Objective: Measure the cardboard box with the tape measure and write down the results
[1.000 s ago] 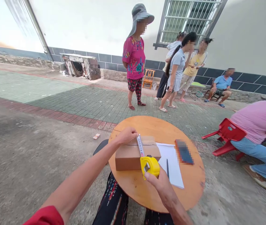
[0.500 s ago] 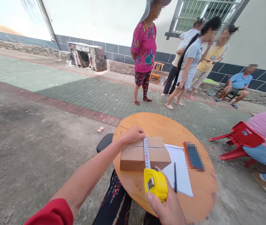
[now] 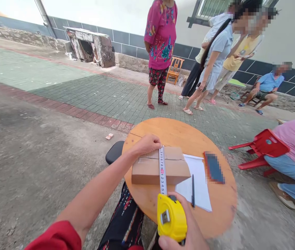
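Observation:
A brown cardboard box (image 3: 149, 168) lies on a round wooden table (image 3: 178, 133). My left hand (image 3: 146, 144) pinches the end of the white tape blade (image 3: 162, 170) at the box's far edge. The blade runs across the box top toward me. My right hand (image 3: 189, 232) grips the yellow tape measure case (image 3: 171, 217) near the table's front edge, just off the box.
A white sheet (image 3: 198, 180) with a black pen (image 3: 193, 191) and a phone (image 3: 214, 167) lie right of the box. A red plastic chair (image 3: 260, 147) and a seated person in pink (image 3: 293, 146) are at right. Several people stand or sit beyond the table.
My right hand has pulled the yellow case back toward me, drawing out more blade across the box. My left hand has stayed at the far edge. The view has tipped downward.

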